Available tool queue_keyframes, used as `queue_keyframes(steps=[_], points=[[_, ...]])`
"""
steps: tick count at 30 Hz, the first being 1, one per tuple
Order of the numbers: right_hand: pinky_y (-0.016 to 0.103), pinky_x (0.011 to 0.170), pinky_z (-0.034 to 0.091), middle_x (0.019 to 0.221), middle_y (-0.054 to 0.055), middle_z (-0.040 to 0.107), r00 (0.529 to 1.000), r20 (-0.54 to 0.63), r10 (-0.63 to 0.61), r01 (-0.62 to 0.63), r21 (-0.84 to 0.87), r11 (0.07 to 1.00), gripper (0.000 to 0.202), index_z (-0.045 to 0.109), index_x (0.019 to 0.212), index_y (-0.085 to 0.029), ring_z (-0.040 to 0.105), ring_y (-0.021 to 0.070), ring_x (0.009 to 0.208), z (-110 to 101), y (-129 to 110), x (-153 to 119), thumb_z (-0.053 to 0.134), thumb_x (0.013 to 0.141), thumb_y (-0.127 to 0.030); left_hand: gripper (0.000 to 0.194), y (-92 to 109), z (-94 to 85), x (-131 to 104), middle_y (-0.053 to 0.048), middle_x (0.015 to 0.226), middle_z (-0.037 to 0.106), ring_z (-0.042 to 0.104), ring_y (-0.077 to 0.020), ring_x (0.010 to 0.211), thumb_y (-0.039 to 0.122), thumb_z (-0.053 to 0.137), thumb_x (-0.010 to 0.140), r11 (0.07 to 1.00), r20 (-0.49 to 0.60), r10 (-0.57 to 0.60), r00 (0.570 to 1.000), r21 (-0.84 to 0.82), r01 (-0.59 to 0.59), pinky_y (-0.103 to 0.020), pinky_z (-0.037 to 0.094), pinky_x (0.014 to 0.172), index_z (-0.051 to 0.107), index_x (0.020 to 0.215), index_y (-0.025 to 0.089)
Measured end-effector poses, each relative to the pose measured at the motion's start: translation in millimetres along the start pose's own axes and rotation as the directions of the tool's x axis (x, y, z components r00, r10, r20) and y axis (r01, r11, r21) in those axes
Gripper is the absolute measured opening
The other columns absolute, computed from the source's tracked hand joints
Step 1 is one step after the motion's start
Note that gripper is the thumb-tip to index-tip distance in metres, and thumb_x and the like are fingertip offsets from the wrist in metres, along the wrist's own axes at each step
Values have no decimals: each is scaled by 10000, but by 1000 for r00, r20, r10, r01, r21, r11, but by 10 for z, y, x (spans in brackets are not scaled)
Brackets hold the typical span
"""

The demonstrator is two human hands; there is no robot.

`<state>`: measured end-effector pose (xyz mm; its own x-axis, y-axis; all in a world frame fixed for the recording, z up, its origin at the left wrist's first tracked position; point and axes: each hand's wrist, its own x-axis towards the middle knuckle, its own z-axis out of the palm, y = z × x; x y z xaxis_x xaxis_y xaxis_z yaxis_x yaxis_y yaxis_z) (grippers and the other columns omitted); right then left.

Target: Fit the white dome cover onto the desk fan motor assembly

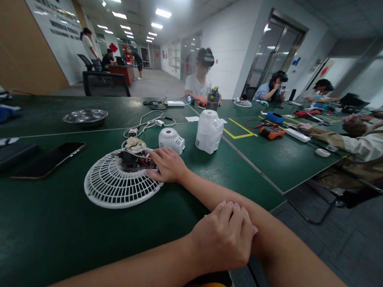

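A round white fan grille [122, 195] lies on the green table, with a dark motor assembly [131, 160] and its wires at the centre. A cream-coloured round part [135, 145] rests on the motor's back side. My right hand [168, 164] grips the motor's right side, thumb and forefinger around its edge. Its fingertips are partly lost among the wires. My left hand [226, 235] is across my right forearm, its fingers curled and pressed against the skin. Behind the right hand stand a small white vented cover [171, 140] and a taller white housing [209, 131].
A white cable [143, 125] loops behind the grille. On the left lie a metal bowl [86, 116], a phone [51, 160] and a black case [8, 159]. An orange meter [271, 132] and blue tray [275, 118] lie at right. Several people sit around the tables.
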<state>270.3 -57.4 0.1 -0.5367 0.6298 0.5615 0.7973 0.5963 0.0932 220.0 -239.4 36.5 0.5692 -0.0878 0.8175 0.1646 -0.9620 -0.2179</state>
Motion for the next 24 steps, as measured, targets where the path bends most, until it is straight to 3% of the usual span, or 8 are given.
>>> queue_keyframes(steps=[4,6,8,10,12,15,24], points=[[446,924,467,1173,158,628,1000,-11,-3,3,25,1000,606,496,1358,-106,569,297,1056,-9,-12,7,436,983,-579,273,-199,66,107,-92,860,687,672,-202,804,263,433,1011,980,155,62,986,-196,-30,-329,552,737,653,936,120],[453,908,474,1144,165,630,1000,-20,-6,6,21,1000,592,501,1352,-95,573,300,1019,-12,-18,19,453,978,-550,287,-340,92,229,-94,940,684,656,-199,885,294,411,1012,933,272,104,957,-360,1,-338,531,847,646,953,140],[462,904,479,1127,169,631,1000,-20,-4,4,28,1000,582,506,1344,-93,572,307,1007,-12,-19,35,481,963,-532,270,-473,101,365,-82,1080,685,643,-189,947,253,403,995,860,334,194,922,-510,4,-342,502,928,629,1090,140],[465,891,486,1115,172,629,1000,-21,-6,7,46,999,561,512,1330,-88,570,311,1001,-10,-16,51,492,955,-505,336,-576,100,484,-75,1223,660,628,-208,1013,260,357,1002,810,397,261,880,-586,24,-371,507,886,582,1226,150],[466,899,486,1134,182,622,1000,-27,-10,11,63,998,556,519,1315,-78,569,314,1009,-8,-15,62,510,943,-491,407,-650,100,566,-77,1298,626,624,-234,1038,278,326,1004,790,486,305,819,-610,67,-399,493,876,536,1327,145],[464,898,488,1106,176,625,1000,-24,-1,2,73,997,526,537,1288,-82,570,314,996,-13,-21,70,521,933,-471,464,-751,122,596,-109,1266,622,622,-233,1067,333,304,1021,754,568,381,730,-648,110,-399,435,988,503,1375,109],[461,912,491,1147,179,618,999,-27,29,-27,82,996,542,518,1323,-92,565,314,1028,-16,-29,64,519,943,-478,533,-1107,215,268,-91,1130,635,634,-281,948,574,209,1021,822,681,220,698,-514,243,-436,432,838,563,1189,212]])
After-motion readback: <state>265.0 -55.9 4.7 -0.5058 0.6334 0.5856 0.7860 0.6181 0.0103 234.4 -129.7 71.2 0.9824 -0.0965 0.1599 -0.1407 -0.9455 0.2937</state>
